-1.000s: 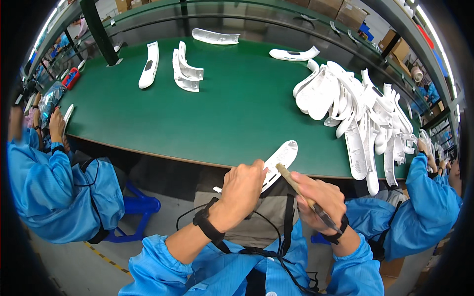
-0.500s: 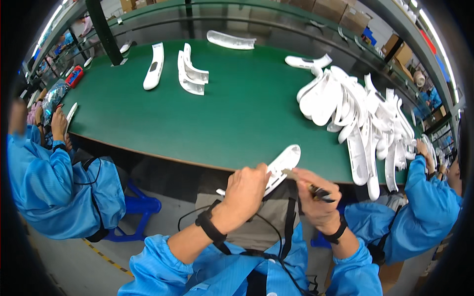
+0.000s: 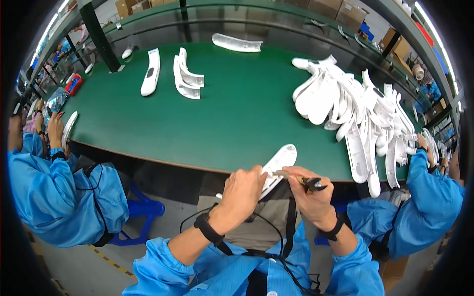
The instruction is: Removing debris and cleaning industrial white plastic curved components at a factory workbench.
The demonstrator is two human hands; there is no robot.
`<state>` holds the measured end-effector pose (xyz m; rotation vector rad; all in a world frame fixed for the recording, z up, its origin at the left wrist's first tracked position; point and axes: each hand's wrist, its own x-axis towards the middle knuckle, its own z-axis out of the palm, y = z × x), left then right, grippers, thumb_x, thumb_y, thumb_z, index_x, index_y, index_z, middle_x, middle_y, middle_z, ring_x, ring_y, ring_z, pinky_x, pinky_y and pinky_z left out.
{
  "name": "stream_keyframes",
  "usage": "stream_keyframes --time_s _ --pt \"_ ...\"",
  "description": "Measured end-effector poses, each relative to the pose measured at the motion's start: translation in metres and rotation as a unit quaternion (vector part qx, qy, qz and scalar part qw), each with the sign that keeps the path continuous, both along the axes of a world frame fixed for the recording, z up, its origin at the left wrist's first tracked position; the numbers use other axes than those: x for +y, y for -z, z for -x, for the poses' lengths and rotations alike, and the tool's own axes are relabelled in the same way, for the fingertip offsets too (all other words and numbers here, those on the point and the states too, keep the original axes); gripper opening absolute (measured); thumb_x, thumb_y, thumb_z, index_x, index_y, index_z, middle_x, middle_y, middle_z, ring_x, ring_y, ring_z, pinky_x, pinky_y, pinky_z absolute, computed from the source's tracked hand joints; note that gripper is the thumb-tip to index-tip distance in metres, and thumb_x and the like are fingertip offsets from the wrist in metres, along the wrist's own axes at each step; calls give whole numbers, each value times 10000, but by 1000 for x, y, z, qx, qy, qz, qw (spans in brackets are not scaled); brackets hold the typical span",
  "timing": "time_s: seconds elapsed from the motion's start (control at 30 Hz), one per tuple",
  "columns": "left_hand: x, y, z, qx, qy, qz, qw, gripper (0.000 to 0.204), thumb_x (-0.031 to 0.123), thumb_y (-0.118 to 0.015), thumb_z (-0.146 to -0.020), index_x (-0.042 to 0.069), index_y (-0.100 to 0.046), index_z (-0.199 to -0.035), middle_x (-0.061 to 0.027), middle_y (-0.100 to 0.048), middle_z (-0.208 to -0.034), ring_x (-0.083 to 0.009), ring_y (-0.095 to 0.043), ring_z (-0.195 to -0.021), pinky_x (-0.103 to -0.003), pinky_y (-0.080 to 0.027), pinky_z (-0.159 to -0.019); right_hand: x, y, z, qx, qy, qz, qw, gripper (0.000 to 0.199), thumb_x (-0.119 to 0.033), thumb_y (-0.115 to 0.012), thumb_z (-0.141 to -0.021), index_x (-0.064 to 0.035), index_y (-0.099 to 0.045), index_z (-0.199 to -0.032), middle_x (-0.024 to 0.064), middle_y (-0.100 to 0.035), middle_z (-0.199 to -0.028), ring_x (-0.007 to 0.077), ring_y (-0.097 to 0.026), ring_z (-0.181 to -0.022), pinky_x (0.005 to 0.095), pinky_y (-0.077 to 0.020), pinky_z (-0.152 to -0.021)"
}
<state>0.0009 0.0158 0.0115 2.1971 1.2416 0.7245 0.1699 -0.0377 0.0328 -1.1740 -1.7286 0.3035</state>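
Note:
My left hand (image 3: 240, 196) is closed around the lower part of a long white plastic shell (image 3: 283, 157), tilted at the table's front edge with its hollow inner side up. Its far rounded end sticks out beyond my fingers, and part of it is hidden under them. My right hand (image 3: 316, 201) grips a slim hand tool (image 3: 313, 184) with a dark handle and a flat, pale tip. That tip reaches into the shell close to my left fingertips; the exact contact is too small to tell.
A heap of white shells (image 3: 340, 98) covers the right of the green table (image 3: 197, 128). Several more shells (image 3: 237, 43) lie toward the back and left. Co-workers in blue sit on both sides, one with a hand (image 3: 55, 129) by a shell. A blue stool (image 3: 143, 212) stands left.
My right hand and the tool have shifted slightly left, nearer my left fingers. The shell stays in my left hand. The whole view has moved a little.

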Motion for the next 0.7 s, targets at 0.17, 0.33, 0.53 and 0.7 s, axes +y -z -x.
stream_keyframes --time_s 0.17,0.33,0.53,0.7 --pt "4 -8 2 16 13 8 1000 213 128 -576 -928 -41 -581 -799 -268 -577 -642 -466 -584 -626 -505 -468 -560 -7 -17 2 31 9 -74 997 154 55 -682 -832 52 -666 -985 154 -724 -974 227 -722 -817 280 -556 -702" --pt "10 1 -1 3 0 -3 1000 218 138 -587 -922 -37 -583 -791 -275 -572 -639 -466 -584 -622 -501 -474 -561 6 3 -3 94 -2 -60 994 156 47 -674 -845 50 -661 -1000 141 -721 -930 192 -699 -744 288 -548 -652" --pt "5 0 1 -8 -2 7 1000 217 137 -595 -918 -46 -593 -802 -283 -570 -633 -476 -581 -620 -501 -469 -542 0 -3 -3 73 14 -37 997 133 39 -668 -854 52 -657 -986 161 -721 -965 207 -712 -803 290 -560 -704" --pt "1 -3 2 -6 -3 30 1000 210 118 -599 -913 -68 -594 -815 -277 -581 -650 -463 -594 -649 -477 -469 -560 0 14 1 63 15 -19 998 139 40 -678 -839 47 -673 -978 186 -719 -972 251 -724 -844 296 -566 -744"
